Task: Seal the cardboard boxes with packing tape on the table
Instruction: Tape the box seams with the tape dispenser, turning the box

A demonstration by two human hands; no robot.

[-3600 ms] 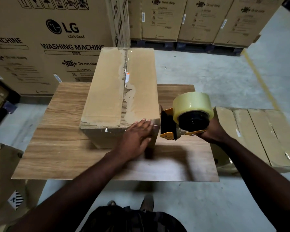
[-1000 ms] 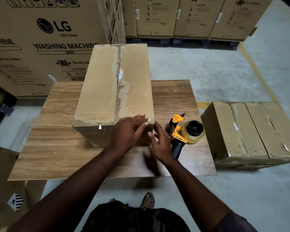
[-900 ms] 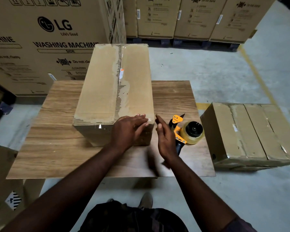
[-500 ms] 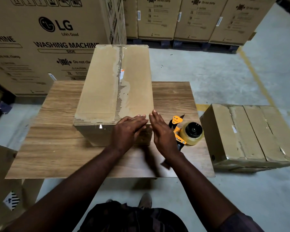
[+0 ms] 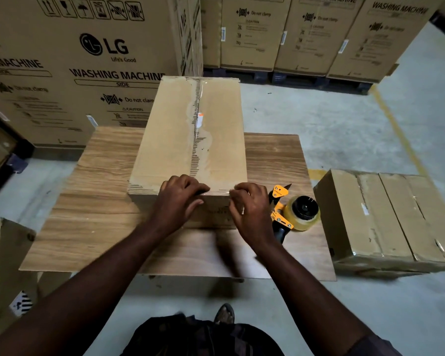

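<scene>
Now both hands are on the box (image 5: 190, 140), which stands on the table (image 5: 100, 214) with its long side running toward 12 o'clock and a strip of clear tape (image 5: 200, 98) along its top seam. My left hand (image 5: 180, 201) curls over the near top edge about midway, fingers on top and thumb on the front face, pinching that edge. My right hand (image 5: 252, 211) is at 3 o'clock of it, at the near right corner, fingers bent over the same edge and gripping it too. The dispenser (image 5: 293, 214) lies on the table at 3 o'clock of my right hand, just beside it, in neither hand. A second box (image 5: 383, 214) sits on the floor at 3 o'clock of the table. Big cartons (image 5: 88, 60) stand from 9 to 1 o'clock.
</scene>
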